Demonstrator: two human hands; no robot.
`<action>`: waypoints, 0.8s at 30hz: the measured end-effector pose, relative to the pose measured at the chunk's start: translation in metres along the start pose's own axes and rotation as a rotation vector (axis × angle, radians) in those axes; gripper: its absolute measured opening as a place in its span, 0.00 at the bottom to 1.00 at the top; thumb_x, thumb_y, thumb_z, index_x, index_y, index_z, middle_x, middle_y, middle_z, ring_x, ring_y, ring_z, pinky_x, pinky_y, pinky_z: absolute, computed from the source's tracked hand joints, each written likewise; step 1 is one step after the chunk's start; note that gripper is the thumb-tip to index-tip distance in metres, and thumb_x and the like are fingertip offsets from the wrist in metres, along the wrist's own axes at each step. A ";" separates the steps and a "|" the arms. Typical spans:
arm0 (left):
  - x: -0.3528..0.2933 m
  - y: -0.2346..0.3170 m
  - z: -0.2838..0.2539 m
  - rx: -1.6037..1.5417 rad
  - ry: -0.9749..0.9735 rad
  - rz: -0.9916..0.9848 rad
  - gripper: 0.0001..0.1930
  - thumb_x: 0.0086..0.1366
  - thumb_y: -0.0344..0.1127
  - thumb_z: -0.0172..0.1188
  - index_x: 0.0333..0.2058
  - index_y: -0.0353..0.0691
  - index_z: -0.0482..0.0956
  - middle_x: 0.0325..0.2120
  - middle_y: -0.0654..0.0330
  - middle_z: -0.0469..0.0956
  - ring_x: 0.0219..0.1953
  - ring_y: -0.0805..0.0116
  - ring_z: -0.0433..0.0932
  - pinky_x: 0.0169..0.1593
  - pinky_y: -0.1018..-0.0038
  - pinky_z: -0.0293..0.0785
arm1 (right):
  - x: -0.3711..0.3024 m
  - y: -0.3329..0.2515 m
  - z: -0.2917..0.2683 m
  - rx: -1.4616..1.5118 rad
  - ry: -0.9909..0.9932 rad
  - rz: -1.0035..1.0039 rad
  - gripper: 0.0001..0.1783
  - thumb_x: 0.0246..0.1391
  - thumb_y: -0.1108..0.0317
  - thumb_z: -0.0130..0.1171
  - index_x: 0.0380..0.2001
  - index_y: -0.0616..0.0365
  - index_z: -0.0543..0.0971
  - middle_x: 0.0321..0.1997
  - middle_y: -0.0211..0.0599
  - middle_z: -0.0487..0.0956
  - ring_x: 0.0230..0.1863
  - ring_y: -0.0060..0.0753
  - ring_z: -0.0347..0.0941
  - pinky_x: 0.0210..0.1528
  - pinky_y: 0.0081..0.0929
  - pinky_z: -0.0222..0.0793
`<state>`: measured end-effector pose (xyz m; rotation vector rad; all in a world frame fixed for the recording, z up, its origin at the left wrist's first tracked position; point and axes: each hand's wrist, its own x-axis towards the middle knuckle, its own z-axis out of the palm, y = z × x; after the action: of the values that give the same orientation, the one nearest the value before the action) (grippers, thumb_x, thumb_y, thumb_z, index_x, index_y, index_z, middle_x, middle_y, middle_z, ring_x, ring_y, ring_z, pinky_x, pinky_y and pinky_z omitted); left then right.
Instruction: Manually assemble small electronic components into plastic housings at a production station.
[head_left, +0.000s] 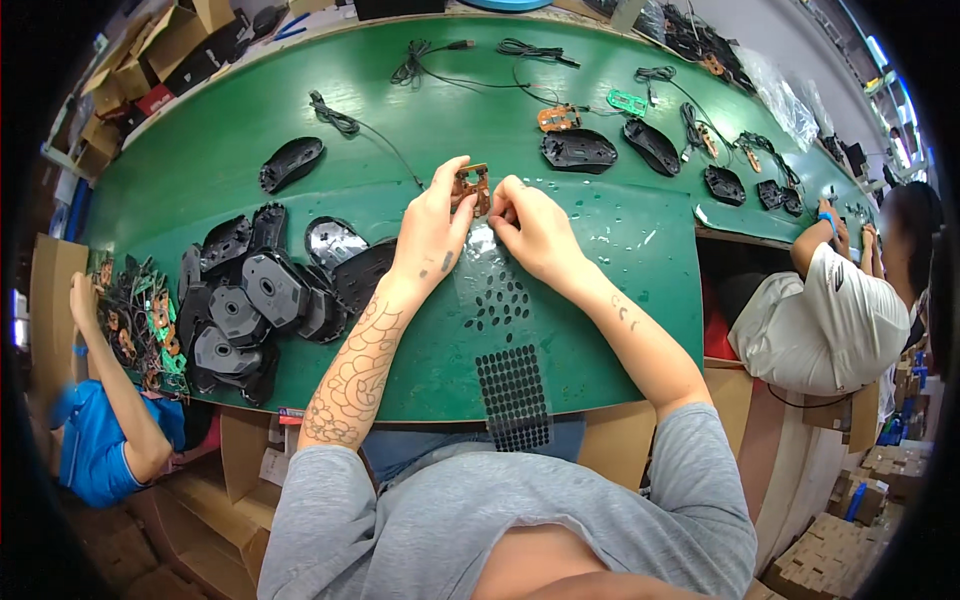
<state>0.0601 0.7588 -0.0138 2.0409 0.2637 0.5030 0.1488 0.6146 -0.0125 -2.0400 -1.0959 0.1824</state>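
Note:
My left hand (432,230) grips a small orange-brown circuit board (476,187) between thumb and fingers, tilted up above the green table. A thin black cable seems to run to it from the upper left. Close beside the board, my right hand (540,230) has its thumb and fingers pinched together; whatever they hold is too small to make out. Below my hands lies a clear sheet with scattered black oval pads (498,303). Another sheet, with close rows of black pads (515,390), overhangs the table's near edge.
Black mouse shells (270,290) are piled at the left, next to a heap of circuit boards (140,320). Further off lie a mouse base (291,164), another black base (580,151), a green board (627,102) and coiled cables (420,62). Co-workers sit on both sides.

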 end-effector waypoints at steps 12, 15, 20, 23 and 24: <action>0.000 0.009 -0.004 -0.470 -0.071 -0.221 0.19 0.64 0.22 0.53 0.54 0.36 0.66 0.41 0.50 0.78 0.36 0.68 0.81 0.37 0.78 0.80 | 0.007 0.030 0.003 1.177 0.139 0.121 0.10 0.56 0.78 0.56 0.30 0.53 0.65 0.38 0.33 0.74 0.33 0.22 0.65 0.41 0.19 0.64; -0.003 0.009 -0.001 -0.551 -0.095 -0.247 0.19 0.63 0.20 0.52 0.53 0.35 0.66 0.41 0.49 0.78 0.36 0.68 0.81 0.37 0.79 0.80 | 0.003 0.025 0.008 1.248 0.149 0.142 0.11 0.56 0.77 0.56 0.30 0.52 0.64 0.38 0.33 0.74 0.35 0.22 0.65 0.42 0.19 0.64; -0.006 0.013 0.003 -0.624 -0.113 -0.268 0.18 0.63 0.19 0.51 0.52 0.35 0.67 0.41 0.49 0.78 0.35 0.68 0.81 0.36 0.79 0.80 | 0.001 0.021 0.009 1.362 0.148 0.190 0.12 0.57 0.76 0.56 0.29 0.52 0.63 0.39 0.33 0.74 0.37 0.22 0.66 0.43 0.17 0.64; -0.007 0.015 0.003 -0.612 -0.106 -0.259 0.18 0.62 0.19 0.52 0.52 0.35 0.67 0.40 0.48 0.78 0.35 0.68 0.81 0.36 0.79 0.80 | 0.000 0.021 0.007 1.405 0.135 0.212 0.12 0.57 0.76 0.56 0.29 0.52 0.63 0.39 0.33 0.75 0.37 0.21 0.67 0.42 0.16 0.64; -0.007 0.015 0.003 -0.607 -0.107 -0.263 0.18 0.62 0.20 0.52 0.52 0.35 0.68 0.40 0.48 0.78 0.35 0.68 0.81 0.36 0.79 0.80 | 0.000 0.021 0.008 1.389 0.134 0.210 0.12 0.57 0.76 0.56 0.29 0.52 0.63 0.39 0.33 0.75 0.36 0.21 0.67 0.42 0.16 0.64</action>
<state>0.0550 0.7460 -0.0038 1.4105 0.2702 0.2636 0.1590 0.6128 -0.0326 -0.8577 -0.3832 0.6772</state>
